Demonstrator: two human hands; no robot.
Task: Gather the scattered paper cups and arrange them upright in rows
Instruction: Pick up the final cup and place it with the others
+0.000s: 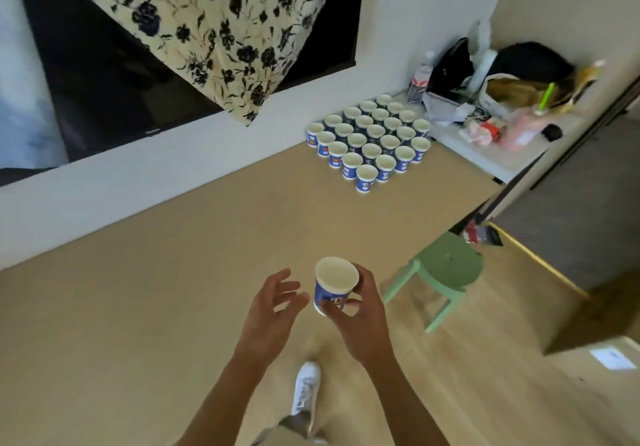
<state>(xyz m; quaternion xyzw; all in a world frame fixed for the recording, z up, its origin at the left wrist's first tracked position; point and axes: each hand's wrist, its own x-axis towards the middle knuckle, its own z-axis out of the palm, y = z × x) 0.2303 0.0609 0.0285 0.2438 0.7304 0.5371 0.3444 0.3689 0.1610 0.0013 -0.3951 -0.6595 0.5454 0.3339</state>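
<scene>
My right hand (360, 321) grips a blue and white paper cup (334, 284) by its side, mouth up, held in the air above the tan surface (173, 307). Just to the cup's left my left hand (273, 307) is empty, fingers spread, not touching it. Far ahead, near the wall, several identical cups (370, 137) stand upright in neat rows forming a block on the same surface.
A green stool (446, 265) stands right of my hands. Behind the cup block a white table (485, 155) carries bags, a water bottle (419, 80) and clutter. A floral cloth (214, 30) hangs over a dark screen. My white shoe (306, 386) is below.
</scene>
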